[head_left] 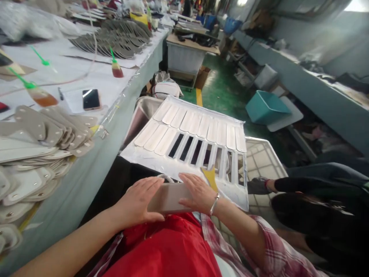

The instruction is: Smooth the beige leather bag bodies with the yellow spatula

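My left hand (135, 204) and my right hand (200, 194) hold a flat beige rectangular piece (169, 194) between them, low in front of my red apron (164, 250). It may be a stack of strips; I cannot tell. Fingers press on its two ends, and part of it is covered by them. Just beyond lies a white sheet-covered board (150, 161) with rows of pale rounded strips (198, 125). Several dark slots (186, 148) show in its near row. A yellow piece (210, 177) sits on the board's near part, beside my right hand.
On the left bench are beige cut parts (37, 169), a phone (91, 99), glue bottles (117, 69) and stacked grey pieces (115, 38). A pale crate (262, 157) stands under the board's right side. Another person's hand (259, 186) is at the right; a teal bin (266, 107) lies beyond.
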`<state>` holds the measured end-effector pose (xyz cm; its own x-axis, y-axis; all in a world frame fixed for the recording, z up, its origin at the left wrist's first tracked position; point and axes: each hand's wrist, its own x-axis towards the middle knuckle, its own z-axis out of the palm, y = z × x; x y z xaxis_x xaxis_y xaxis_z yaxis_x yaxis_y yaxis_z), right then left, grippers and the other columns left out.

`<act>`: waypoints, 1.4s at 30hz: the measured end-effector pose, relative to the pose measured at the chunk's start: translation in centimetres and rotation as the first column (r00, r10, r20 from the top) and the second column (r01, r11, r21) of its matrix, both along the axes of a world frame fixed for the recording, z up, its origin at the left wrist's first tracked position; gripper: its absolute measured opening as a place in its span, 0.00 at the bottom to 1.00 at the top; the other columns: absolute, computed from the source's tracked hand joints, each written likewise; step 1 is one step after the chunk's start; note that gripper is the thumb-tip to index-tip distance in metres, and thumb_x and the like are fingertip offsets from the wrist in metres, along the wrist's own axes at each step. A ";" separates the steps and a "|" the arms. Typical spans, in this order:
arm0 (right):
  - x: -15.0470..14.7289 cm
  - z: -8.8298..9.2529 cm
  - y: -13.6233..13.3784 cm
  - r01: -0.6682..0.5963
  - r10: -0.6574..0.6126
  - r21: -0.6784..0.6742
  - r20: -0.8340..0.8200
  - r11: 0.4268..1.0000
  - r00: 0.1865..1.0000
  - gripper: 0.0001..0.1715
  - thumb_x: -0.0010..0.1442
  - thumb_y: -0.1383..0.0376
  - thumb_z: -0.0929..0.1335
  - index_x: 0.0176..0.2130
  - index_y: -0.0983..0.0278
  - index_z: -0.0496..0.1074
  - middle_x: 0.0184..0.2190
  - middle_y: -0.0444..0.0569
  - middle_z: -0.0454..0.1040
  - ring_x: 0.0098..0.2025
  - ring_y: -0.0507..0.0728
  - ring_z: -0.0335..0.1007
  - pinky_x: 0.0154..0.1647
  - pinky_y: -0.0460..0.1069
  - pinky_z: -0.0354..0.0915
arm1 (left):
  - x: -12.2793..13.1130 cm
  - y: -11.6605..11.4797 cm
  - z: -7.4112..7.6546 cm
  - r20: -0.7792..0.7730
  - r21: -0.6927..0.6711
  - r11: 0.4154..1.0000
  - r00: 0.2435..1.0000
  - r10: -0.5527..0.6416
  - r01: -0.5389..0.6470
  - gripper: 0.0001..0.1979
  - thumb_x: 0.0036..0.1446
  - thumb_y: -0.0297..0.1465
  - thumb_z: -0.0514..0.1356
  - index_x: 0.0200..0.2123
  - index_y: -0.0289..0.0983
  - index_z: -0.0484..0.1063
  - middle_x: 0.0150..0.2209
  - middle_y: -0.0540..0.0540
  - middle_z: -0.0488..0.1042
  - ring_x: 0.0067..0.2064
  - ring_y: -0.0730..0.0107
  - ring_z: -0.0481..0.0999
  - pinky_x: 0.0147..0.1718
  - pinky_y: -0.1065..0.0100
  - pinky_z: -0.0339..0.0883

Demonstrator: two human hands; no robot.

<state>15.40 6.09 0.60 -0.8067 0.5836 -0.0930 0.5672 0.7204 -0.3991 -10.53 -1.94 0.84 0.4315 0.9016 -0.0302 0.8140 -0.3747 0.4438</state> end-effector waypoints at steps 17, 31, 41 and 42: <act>-0.8 -1.8 -0.9 -0.179 0.182 0.082 -0.031 0.980 0.983 0.46 0.53 0.42 0.61 0.59 0.68 0.55 0.57 0.60 0.59 0.56 0.66 0.54 0.54 0.61 0.52 | 1.0 0.3 -1.6 -0.104 0.016 1.000 0.995 0.001 0.001 0.37 0.42 0.48 0.62 0.52 0.36 0.60 0.51 0.40 0.67 0.49 0.55 0.66 0.49 0.57 0.55; -0.6 1.9 0.3 0.095 -0.099 -0.038 -0.142 0.995 0.985 0.25 0.64 0.57 0.53 0.56 0.62 0.61 0.55 0.51 0.64 0.60 0.57 0.52 0.61 0.58 0.47 | -0.8 1.5 -0.2 -0.149 0.206 0.968 0.973 0.176 -0.144 0.26 0.60 0.45 0.45 0.57 0.38 0.57 0.57 0.41 0.62 0.58 0.60 0.60 0.57 0.54 0.46; -4.7 -0.6 1.1 0.226 -0.235 -0.118 -0.070 0.967 0.969 0.34 0.61 0.50 0.56 0.58 0.69 0.57 0.54 0.58 0.64 0.57 0.61 0.58 0.57 0.57 0.54 | 3.0 2.7 -2.5 -0.221 0.212 0.972 0.963 0.152 -0.105 0.22 0.62 0.37 0.44 0.53 0.31 0.63 0.49 0.37 0.70 0.49 0.57 0.68 0.49 0.56 0.59; -3.9 0.3 1.7 0.266 -0.281 -0.154 -0.087 0.952 0.956 0.33 0.64 0.52 0.52 0.58 0.70 0.55 0.54 0.58 0.64 0.56 0.59 0.59 0.56 0.55 0.56 | 2.7 2.7 -2.3 -0.206 0.201 0.974 0.968 0.143 -0.101 0.22 0.63 0.38 0.44 0.53 0.31 0.63 0.48 0.38 0.71 0.49 0.58 0.69 0.49 0.57 0.59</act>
